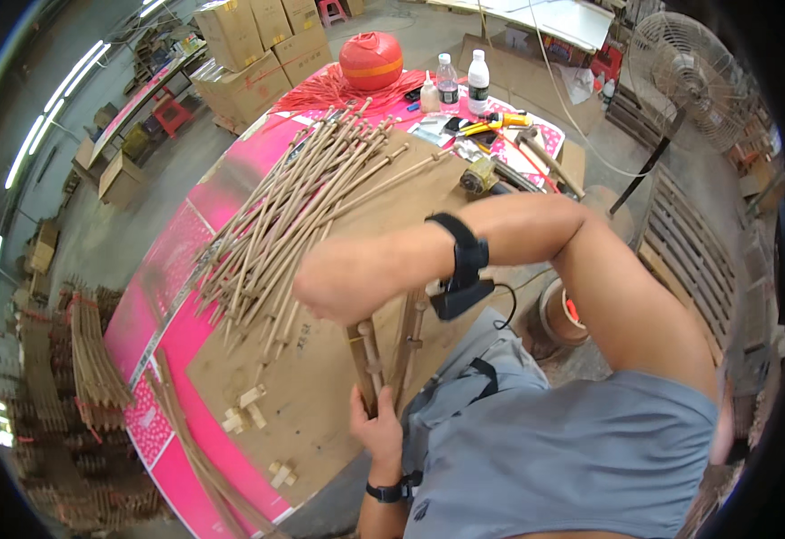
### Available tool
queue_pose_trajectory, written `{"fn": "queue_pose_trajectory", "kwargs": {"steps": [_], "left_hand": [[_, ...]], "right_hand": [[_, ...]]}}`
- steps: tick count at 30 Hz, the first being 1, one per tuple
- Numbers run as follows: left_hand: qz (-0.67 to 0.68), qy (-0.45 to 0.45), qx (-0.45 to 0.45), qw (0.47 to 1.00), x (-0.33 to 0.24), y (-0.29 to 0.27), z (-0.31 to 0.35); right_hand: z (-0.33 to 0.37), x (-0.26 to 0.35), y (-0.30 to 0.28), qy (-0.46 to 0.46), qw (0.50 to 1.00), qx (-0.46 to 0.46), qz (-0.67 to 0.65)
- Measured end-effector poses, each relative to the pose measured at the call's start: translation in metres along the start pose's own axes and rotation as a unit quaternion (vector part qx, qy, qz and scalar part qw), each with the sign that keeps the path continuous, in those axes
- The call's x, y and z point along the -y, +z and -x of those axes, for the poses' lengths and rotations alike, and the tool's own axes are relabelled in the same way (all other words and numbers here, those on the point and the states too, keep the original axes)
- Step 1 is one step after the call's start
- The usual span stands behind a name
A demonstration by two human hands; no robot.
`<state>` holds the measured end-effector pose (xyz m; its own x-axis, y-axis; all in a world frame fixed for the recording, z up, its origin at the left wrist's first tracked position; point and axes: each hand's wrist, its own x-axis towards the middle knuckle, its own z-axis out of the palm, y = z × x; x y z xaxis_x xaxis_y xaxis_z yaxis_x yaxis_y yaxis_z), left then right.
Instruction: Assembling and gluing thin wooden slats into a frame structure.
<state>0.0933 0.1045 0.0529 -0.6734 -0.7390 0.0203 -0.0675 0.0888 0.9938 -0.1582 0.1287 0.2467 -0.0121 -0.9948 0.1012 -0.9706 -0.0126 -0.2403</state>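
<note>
My left hand [380, 431] is wrapped round the lower ends of two narrow brown wooden strips [402, 355], which stand up in a narrow V close to my body. A turned wooden rod [371, 349] with a knob runs beside the left strip. My right hand [338, 280] is at the top of the left strip, its arm bent across from the right. It is blurred, and its fingers are turned away from view. Beyond it, a large loose pile of thin wooden rods [289, 207] with knobbed ends lies on a brown board [221, 377] on the pink-covered table.
Small pale wooden blocks [247, 409] lie at the near left. Long strips [196, 449] lie along the table's left edge. A hammer-like tool [484, 178], bottles [478, 83] and a red twine ball [371, 61] lie at the back. A fan [693, 81] stands at right.
</note>
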Motion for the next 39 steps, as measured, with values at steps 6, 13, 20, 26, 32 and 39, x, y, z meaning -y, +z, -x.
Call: {"fn": "queue_pose_trajectory", "kwargs": {"steps": [6,13,20,26,32,39], "left_hand": [[0.008,-0.02,0.001,1.0,0.005,-0.014,-0.011],[0.136,-0.105,0.007,0.985,0.015,-0.061,-0.024],[0.198,-0.081,0.055,0.975,-0.034,-0.092,-0.028],[0.168,-0.047,0.125,0.977,-0.062,-0.056,-0.036],[0.184,-0.054,0.132,0.972,-0.063,-0.037,-0.034],[0.16,-0.107,0.115,0.975,-0.05,-0.073,-0.026]], "right_hand": [[0.018,0.023,-0.005,-0.013,0.997,-0.044,0.055],[0.068,0.03,-0.017,0.008,0.979,-0.194,-0.07],[0.111,0.016,0.127,0.089,0.932,0.139,-0.323],[0.072,0.065,0.18,-0.101,0.906,0.064,-0.405],[0.061,0.078,0.202,0.004,0.791,0.247,-0.56],[0.063,0.069,0.212,-0.053,0.813,0.186,-0.549]]}}
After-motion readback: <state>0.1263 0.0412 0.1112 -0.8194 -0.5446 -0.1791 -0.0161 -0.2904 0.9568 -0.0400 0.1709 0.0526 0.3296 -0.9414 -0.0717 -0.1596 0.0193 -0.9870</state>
